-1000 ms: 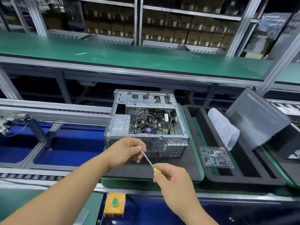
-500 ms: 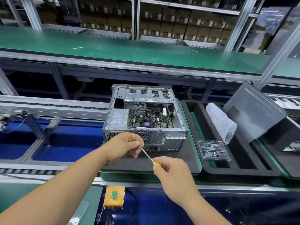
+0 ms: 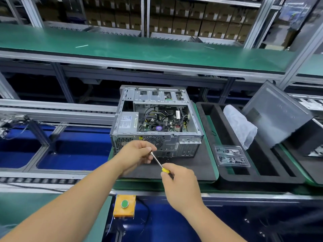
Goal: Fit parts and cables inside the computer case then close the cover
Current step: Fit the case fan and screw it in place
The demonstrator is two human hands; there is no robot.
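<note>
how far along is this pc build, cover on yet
Not yet. Done: the power supply and cables already sit inside the open computer case. In hand: the right hand holds a yellow-handled screwdriver, and the left hand pinches at its tip, apparently readying a screw. Left: any remaining fastening, then fitting the cover, which leans in the tray on the right.

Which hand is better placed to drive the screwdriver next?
Right. The right hand already grips the screwdriver by its yellow handle, shaft aimed toward the open computer case. The left hand only pinches near the tip.
</note>
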